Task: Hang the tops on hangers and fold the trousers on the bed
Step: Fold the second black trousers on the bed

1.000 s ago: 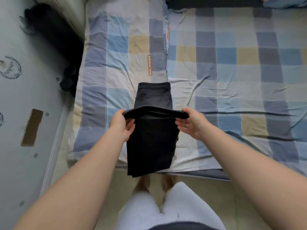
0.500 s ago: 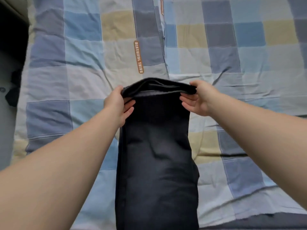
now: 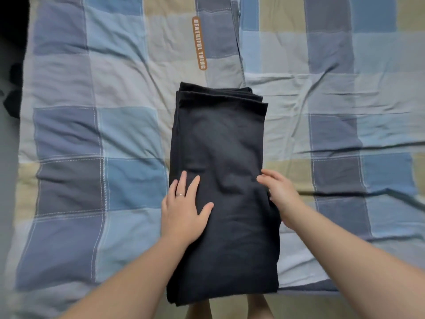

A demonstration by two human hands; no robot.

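Two hands are laid on the folded black trousers (image 3: 225, 146), which are spread lengthwise on the checked bedspread (image 3: 115, 134). The left hand (image 3: 184, 215) is pressed flat, fingers (image 3: 182, 183) straight; the right hand (image 3: 280, 194) is rested at the right edge, fingers relaxed, nothing gripped.

A: How is the light?
B: Soft, even and rather dim, with a cool cast. The trousers (image 3: 220, 157) read almost black, and only faint folds show on them.
A: Any shadows?
B: Thin dark ones run along the creases of the bedspread (image 3: 345, 100), strongest at the right.
A: And sharpness?
B: Crisp in the middle, where the label (image 3: 199, 42) can be read. Towards the edges the checks bow and smear, and the left border sinks into dark blur.
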